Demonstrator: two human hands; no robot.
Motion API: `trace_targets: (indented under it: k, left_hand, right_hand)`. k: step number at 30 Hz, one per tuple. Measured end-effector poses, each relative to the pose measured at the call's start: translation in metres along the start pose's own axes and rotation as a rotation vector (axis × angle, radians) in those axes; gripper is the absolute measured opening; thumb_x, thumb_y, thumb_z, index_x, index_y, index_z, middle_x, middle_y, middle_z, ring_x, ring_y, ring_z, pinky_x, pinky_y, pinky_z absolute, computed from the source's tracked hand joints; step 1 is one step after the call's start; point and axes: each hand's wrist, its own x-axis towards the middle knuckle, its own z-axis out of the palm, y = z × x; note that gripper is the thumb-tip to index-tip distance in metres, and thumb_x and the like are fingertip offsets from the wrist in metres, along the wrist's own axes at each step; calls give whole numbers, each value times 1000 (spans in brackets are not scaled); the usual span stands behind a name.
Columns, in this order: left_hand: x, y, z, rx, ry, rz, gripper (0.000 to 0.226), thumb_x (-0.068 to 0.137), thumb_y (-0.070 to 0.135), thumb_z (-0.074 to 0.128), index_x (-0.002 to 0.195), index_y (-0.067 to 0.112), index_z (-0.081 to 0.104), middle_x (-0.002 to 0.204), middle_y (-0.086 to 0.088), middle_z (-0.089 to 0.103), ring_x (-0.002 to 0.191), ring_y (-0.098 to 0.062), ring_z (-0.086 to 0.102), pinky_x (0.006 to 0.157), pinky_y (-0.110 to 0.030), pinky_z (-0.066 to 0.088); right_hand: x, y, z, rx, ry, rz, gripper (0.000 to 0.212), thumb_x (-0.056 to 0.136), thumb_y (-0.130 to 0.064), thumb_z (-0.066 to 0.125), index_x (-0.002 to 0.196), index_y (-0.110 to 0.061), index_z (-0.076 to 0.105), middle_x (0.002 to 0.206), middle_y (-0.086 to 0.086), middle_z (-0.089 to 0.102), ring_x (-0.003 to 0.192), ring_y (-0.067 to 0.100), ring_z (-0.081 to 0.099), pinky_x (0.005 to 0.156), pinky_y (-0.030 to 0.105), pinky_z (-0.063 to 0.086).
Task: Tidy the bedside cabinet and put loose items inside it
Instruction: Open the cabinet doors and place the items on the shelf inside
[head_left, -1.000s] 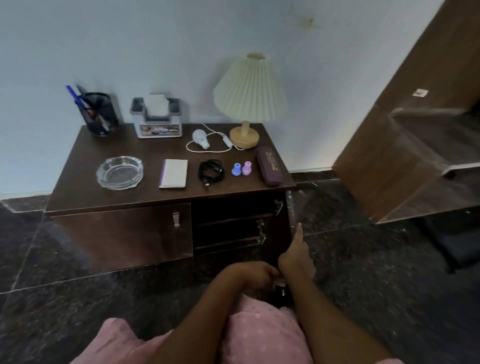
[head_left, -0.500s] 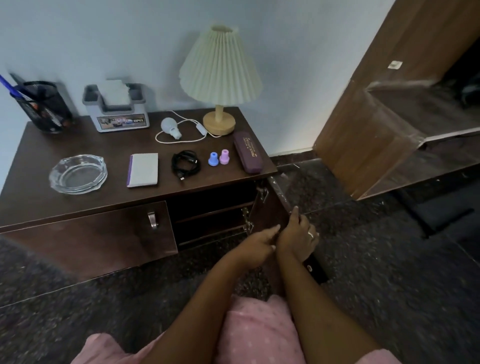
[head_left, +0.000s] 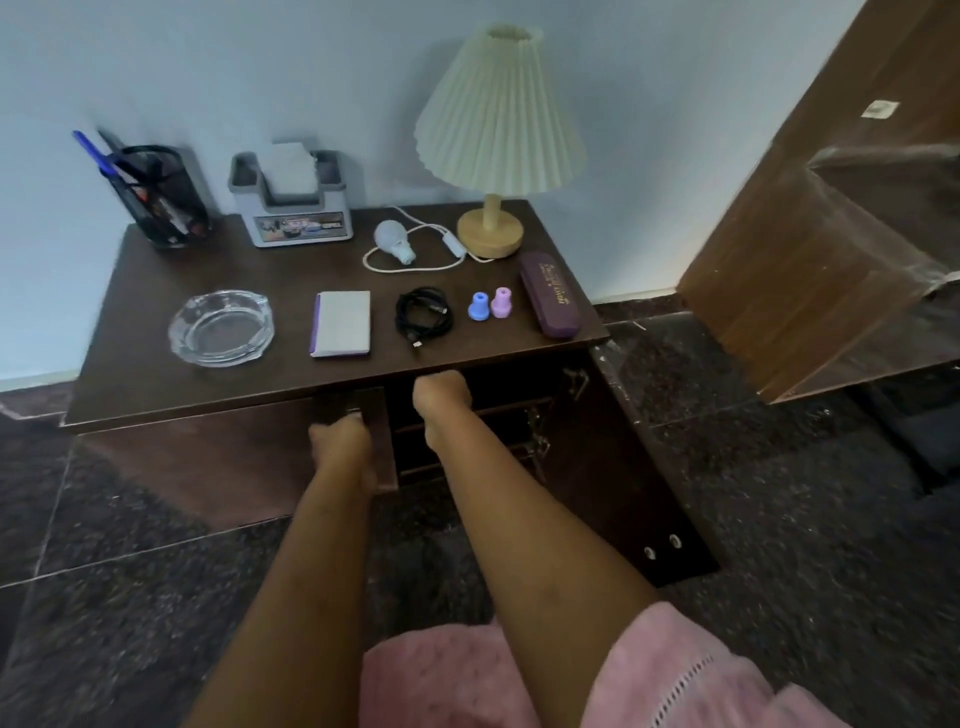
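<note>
The dark brown bedside cabinet (head_left: 156, 384) stands against the wall. Its right door (head_left: 649, 483) hangs swung open, showing a dark compartment with shelves (head_left: 498, 415). The left door (head_left: 208, 467) is shut or nearly so. My left hand (head_left: 340, 441) is curled around the metal handle (head_left: 355, 411) at that door's right edge. My right hand (head_left: 441, 395) reaches into the top of the open compartment, its fingers hidden under the cabinet's front edge. On top lie a glass ashtray (head_left: 221, 328), a white notebook (head_left: 343, 323), a coiled black cable (head_left: 423, 315), blue and pink caps (head_left: 489, 303) and a purple glasses case (head_left: 550, 295).
At the back of the top stand a pen holder (head_left: 161, 200), a grey tissue box (head_left: 291, 200), a loose bulb with white cord (head_left: 396, 240) and a pleated lamp (head_left: 498, 119). A wooden shelf unit (head_left: 810, 249) leans at the right. The floor is dark stone tile.
Both hands left the open right door's edge and moved up and left. The left hand now grips the left door's handle; the right hand is inside the open compartment.
</note>
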Motion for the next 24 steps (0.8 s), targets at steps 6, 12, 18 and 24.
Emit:
trace_targets:
  k: [6, 12, 18, 24]
  left_hand:
    - [5, 1, -12, -214, -32, -38, 42, 92, 9, 43, 133, 2, 46, 132, -24, 53, 102, -30, 58, 74, -42, 50]
    - [6, 1, -5, -245, -59, -66, 43, 98, 23, 43, 136, 2, 41, 134, -23, 50, 117, -38, 54, 97, -51, 46]
    - [11, 4, -11, -285, -2, -49, 52, 96, 32, 49, 141, 10, 35, 135, -17, 50, 116, -35, 55, 95, -51, 48]
    - [-9, -1, -25, -233, 146, -127, 93, 80, 28, 71, 148, 9, 11, 133, -22, 49, 111, -36, 57, 93, -50, 49]
  right_hand:
    - [7, 26, 33, -258, -222, -181, 50, 83, 0, 48, 132, -9, 44, 132, 18, 51, 119, 34, 51, 100, 42, 45]
    - [17, 37, 37, -213, -384, -193, 55, 85, -1, 55, 135, -19, 39, 126, 13, 55, 112, 28, 55, 83, 34, 49]
    - [17, 29, 33, -439, -121, -329, 41, 88, 1, 41, 123, -8, 59, 125, 18, 59, 117, 34, 53, 98, 37, 46]
    - [-8, 30, 25, -767, -237, -357, 30, 87, -5, 45, 107, 2, 67, 114, 20, 65, 109, 35, 58, 91, 35, 50]
